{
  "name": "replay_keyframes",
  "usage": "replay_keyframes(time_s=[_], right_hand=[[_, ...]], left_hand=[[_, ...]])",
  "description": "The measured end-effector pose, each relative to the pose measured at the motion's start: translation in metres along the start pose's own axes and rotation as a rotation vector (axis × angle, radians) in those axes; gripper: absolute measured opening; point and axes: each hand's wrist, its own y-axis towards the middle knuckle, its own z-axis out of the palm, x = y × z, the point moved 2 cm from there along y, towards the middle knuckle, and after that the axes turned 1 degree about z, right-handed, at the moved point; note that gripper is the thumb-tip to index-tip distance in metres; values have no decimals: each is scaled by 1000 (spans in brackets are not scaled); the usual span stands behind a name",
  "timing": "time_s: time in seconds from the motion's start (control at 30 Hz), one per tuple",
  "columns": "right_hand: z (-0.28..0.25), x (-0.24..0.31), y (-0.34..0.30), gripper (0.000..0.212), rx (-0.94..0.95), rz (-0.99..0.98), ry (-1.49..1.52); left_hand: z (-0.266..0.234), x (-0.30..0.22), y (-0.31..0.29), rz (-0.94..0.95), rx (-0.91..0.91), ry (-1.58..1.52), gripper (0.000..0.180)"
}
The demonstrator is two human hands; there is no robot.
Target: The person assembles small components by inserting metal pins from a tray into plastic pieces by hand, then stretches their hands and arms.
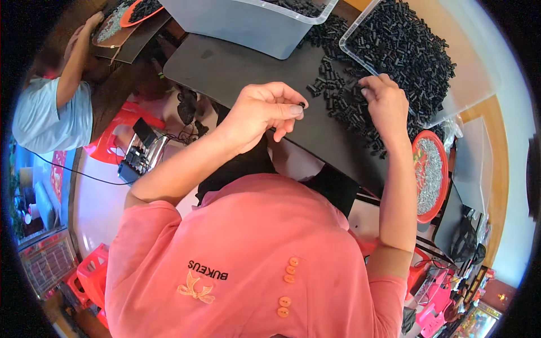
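Observation:
My left hand (260, 114) is raised over the near edge of a dark table (225, 67). Its thumb and forefinger pinch a small black cylindrical piece (302, 105), mostly covered by the fingertips. My right hand (386, 106) is lowered over a spill of short black cylindrical pieces (345, 100) on the table. Its fingers are curled together at the edge of the heap; whatever they hold is hidden. Just beyond it, a translucent plastic bin (360, 61) lies tipped, with a large mass of the same black pieces (403, 48) at its mouth.
Another translucent bin (242, 28) stands at the table's far side. A red round tray (444, 169) of small silvery parts sits right of my right forearm. At upper left, another person (53, 107) works beside an orange tray (131, 16). Red stools (93, 276) stand lower left.

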Motion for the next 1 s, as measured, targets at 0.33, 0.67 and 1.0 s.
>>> replay_keyframes(time_s=[0.33,0.67,1.0], right_hand=[[11,-9,3,20,12,-21,-152],[19,9,21,25,5,-117,-320],[29,40,44,27,-25,-147,-230]], left_hand=[[1,0,18,14,22,202,16],[18,12,29,113,-54,119,14],[20,18,25,160,-65,136,11]])
